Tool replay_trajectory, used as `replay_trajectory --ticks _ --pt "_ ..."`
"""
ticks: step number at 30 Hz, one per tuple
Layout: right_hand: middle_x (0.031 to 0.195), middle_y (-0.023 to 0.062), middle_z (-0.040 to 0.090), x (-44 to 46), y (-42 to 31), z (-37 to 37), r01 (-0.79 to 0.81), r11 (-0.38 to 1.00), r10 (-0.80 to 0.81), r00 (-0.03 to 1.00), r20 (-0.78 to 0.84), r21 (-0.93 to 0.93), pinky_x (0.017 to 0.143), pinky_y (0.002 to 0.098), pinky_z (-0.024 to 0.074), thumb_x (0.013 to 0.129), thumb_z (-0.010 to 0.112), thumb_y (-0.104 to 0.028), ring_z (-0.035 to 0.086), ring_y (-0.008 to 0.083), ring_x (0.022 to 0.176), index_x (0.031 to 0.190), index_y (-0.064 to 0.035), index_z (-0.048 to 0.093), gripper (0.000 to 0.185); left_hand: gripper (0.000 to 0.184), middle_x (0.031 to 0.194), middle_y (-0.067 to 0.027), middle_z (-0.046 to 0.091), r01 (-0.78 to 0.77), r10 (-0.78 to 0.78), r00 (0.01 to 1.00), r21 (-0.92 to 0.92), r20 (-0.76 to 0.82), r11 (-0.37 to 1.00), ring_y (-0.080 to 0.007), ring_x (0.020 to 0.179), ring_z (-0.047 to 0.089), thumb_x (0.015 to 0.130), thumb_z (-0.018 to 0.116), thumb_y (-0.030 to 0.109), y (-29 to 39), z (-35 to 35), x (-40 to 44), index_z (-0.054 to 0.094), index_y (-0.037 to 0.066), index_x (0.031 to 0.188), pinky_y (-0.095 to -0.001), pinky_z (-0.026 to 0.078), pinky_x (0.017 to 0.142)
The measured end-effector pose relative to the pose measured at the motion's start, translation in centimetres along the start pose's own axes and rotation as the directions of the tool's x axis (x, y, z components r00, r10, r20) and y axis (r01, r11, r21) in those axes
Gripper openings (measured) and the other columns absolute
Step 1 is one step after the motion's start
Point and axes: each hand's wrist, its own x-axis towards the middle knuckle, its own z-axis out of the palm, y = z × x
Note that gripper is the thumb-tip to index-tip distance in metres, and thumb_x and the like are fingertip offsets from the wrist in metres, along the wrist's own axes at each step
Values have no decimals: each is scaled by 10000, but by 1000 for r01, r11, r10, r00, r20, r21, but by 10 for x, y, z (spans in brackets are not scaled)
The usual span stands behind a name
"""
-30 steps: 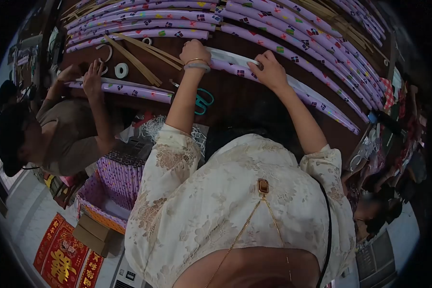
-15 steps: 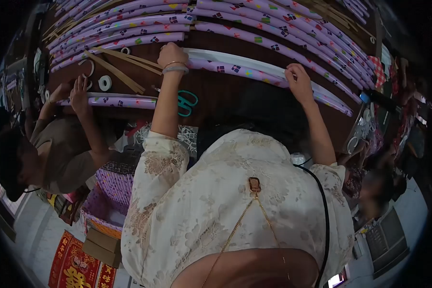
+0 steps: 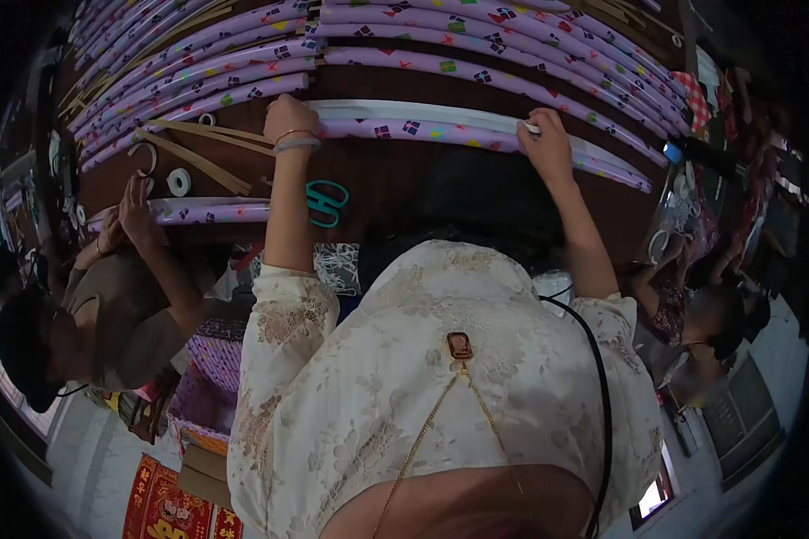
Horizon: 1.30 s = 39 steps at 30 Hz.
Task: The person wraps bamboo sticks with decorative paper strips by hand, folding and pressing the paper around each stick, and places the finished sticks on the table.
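Observation:
A roll of purple patterned wrapping paper (image 3: 449, 135) lies across the dark table before me, its white inner side turned up as a long band along the far edge. My left hand (image 3: 292, 121) is closed at the roll's left end, fingertips mostly hidden. At the right part of the same roll, my right hand (image 3: 548, 145) has curled fingers gripping the paper's edge. Something small and white shows at its fingertips; I cannot make out whether it is separate from the paper. Turquoise-handled scissors (image 3: 326, 203) lie nearer me, right of my left forearm.
Several purple rolls (image 3: 476, 67) lie in rows at the back. Brown strips (image 3: 198, 162) and a white tape roll (image 3: 179, 182) are on the left. A co-worker's hands (image 3: 130, 216) are at another purple roll (image 3: 211, 211). A dark bottle-like object (image 3: 706, 155) is at right.
The view has shifted, so the table things appear further left. My right hand's fingers have closed more around the paper's edge, and a white bit shows there. My left hand stays at the roll's left end.

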Motion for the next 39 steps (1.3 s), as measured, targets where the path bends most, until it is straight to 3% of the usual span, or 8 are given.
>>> replay_trajectory --ticks 13,23,34,37,39 --pt "930 100 541 2 -7 9 -45 982 40 999 -30 -186 704 373 444 764 585 -215 545 293 858 868 -21 539 224 273 932 -162 619 -33 34 999 41 -22 999 -320 873 603 751 612 294 0 0 1 621 47 866 -417 493 725" --pt "935 98 531 4 -13 8 -61 976 59 998 -16 -211 704 390 441 754 584 -226 533 300 872 843 -42 538 209 268 944 -153 620 -16 16 1000 8 13 1000 -314 890 599 748 609 300 -1 -2 2 633 66 877 -415 489 744" --pt "978 96 486 14 -20 7 -184 943 217 972 90 -279 692 432 454 739 602 -170 497 295 937 809 -52 521 159 287 937 -172 620 -26 25 1000 16 11 1000 -329 885 599 749 599 304 -4 0 6 634 46 870 -424 488 748" --pt "955 127 498 16 -9 12 -197 954 213 976 47 -226 716 421 433 706 622 -203 517 323 889 777 -25 517 218 326 946 -188 617 -33 32 999 25 35 999 -338 893 596 753 587 329 -3 -8 8 641 37 888 -422 486 758" --pt "944 135 495 16 -6 14 -208 955 221 974 40 -214 715 421 432 706 625 -207 518 326 879 768 -22 514 224 367 963 -197 613 -61 54 989 47 136 997 -340 902 594 753 584 366 -3 -14 9 647 37 903 -415 486 763"
